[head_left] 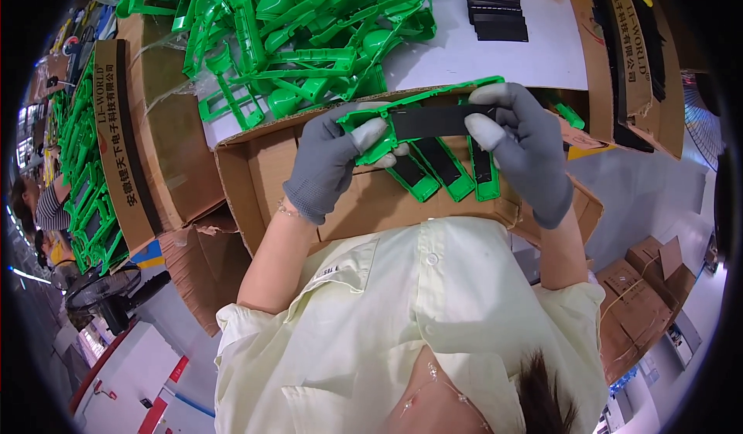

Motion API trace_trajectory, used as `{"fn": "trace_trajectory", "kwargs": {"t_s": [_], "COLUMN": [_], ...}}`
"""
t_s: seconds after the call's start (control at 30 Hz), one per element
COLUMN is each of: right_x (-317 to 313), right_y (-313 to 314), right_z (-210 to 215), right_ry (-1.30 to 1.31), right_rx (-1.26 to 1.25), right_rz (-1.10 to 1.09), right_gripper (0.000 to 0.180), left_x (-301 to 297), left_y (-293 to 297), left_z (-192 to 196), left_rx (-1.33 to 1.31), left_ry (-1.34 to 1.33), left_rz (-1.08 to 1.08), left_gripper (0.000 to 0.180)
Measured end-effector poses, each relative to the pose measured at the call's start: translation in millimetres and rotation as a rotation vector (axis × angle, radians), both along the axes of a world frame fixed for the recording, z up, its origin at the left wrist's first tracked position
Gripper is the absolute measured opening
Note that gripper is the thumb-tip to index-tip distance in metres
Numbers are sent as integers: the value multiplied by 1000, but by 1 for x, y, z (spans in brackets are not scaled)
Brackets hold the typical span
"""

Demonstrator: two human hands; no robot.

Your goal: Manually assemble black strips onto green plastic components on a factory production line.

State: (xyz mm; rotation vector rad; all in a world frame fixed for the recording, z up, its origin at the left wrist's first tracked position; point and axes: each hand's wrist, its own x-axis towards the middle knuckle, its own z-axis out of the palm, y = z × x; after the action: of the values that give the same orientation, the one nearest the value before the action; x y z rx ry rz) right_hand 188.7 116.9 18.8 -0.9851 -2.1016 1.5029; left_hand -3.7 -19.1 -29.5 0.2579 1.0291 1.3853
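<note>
My gloved left hand [333, 155] grips the wide end of a green plastic housing [370, 154], thumb on top. A flat black strip [433, 122] lies along the housing's inner side. My gloved right hand [526, 144] pinches the right end of the strip, its index finger up at the housing's narrow end. Just below, several green housings with black strips fitted in them [443, 169] rest in an open cardboard box [267, 175]. My fingertips hide part of the strip's right end.
Loose green housings [309, 63] are heaped on a white work surface [549, 55] beyond the box. A stack of black strips [494, 1] lies there. Cardboard cartons stand left [174, 124] and right [638, 302]. A black fan [108, 295] and another person [46, 206] are at far left.
</note>
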Motion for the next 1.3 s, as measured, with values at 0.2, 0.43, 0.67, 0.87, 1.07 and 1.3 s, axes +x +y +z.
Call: {"fn": "trace_trajectory", "kwargs": {"t_s": [0.2,0.43,0.67,0.87,1.07,1.3], "right_x": [-3,-6,-3,5,9,0], "right_y": [-1,-10,-10,-11,-35,4], "right_z": [1,-2,-10,-31,-40,-39], "right_ry": [-98,-71,-356,-47,-250,-168], "right_rx": [41,244,477,125,19,-25], "right_rz": [-11,24,16,70,96,142], "right_gripper": [18,15,28,30,24,29], "left_x": [4,10,17,14,11,-36], "left_y": [2,2,2,-14,-28,-46], "left_z": [5,12,24,14,11,5], "left_rx": [-30,-58,-194,-124,-172,-277], "left_ry": [36,115,228,317,339,329], "left_rz": [4,30,20,-67,-108,-215], "left_gripper": [31,30,28,29,27,26]}}
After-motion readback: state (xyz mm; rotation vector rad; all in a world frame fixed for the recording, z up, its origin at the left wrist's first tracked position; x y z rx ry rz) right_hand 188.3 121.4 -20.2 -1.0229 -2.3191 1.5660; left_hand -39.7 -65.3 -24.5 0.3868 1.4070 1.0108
